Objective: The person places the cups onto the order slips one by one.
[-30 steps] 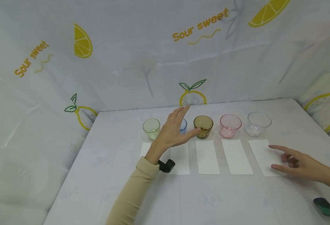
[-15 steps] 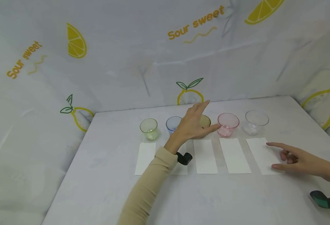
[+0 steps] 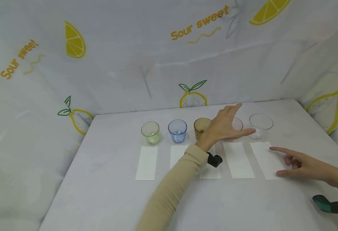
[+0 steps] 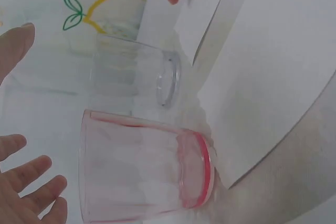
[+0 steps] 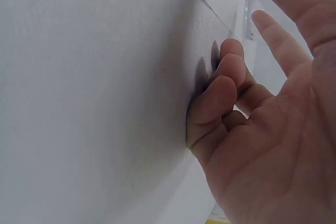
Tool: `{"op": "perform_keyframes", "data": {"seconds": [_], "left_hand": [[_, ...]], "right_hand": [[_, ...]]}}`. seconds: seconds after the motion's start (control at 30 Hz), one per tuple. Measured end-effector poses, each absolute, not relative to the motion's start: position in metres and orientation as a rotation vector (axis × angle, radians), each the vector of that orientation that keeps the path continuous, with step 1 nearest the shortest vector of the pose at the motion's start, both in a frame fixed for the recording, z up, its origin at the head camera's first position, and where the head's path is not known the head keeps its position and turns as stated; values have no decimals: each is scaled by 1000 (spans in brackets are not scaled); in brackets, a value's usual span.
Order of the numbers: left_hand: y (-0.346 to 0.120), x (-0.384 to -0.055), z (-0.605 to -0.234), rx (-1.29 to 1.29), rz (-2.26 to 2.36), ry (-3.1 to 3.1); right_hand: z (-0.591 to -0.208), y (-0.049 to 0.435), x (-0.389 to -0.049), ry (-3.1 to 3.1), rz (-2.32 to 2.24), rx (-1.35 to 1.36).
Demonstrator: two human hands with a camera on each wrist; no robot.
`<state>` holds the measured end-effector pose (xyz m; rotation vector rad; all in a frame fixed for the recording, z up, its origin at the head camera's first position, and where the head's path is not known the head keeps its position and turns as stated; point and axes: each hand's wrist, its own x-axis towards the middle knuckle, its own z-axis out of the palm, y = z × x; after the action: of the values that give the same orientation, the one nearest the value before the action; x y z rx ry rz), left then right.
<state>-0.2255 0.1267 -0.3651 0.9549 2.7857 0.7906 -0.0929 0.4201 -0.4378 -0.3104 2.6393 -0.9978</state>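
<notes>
My left hand (image 3: 225,126) hovers with thumb and fingers spread over the pink glass (image 3: 238,123), hiding much of it in the head view. In the left wrist view the fingers stand apart from the pink glass (image 4: 142,169); the clear glass (image 4: 126,72) is beyond it. The clear glass (image 3: 260,123) ends the row at the right. My right hand (image 3: 304,166) rests low by the rightmost white paper strip (image 3: 264,158), holding nothing. Its index finger and thumb extend; in the right wrist view the other fingers (image 5: 215,98) curl loosely against the tabletop.
Left of the pink glass stand a brown glass (image 3: 200,126), a blue glass (image 3: 177,132) and a green glass (image 3: 150,133). Several white paper strips (image 3: 146,165) lie before the row. A lemon-printed cloth (image 3: 122,61) hangs behind the white table (image 3: 99,192).
My left hand has moved rightward along the row, from the blue glass past the brown one to the pink one. The right hand stays nearly still, and the view has shifted slightly.
</notes>
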Motion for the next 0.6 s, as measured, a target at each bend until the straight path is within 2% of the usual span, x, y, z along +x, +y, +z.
{"op": "perform_keyframes", "data": {"seconds": [0.43, 0.6], "left_hand": [[178, -227, -383, 897, 529, 2944], [187, -228, -386, 939, 400, 2981]], "right_hand": [[-442, 419, -93, 2599, -1002, -314], [-443, 422, -92, 2610, -1044, -392]]}}
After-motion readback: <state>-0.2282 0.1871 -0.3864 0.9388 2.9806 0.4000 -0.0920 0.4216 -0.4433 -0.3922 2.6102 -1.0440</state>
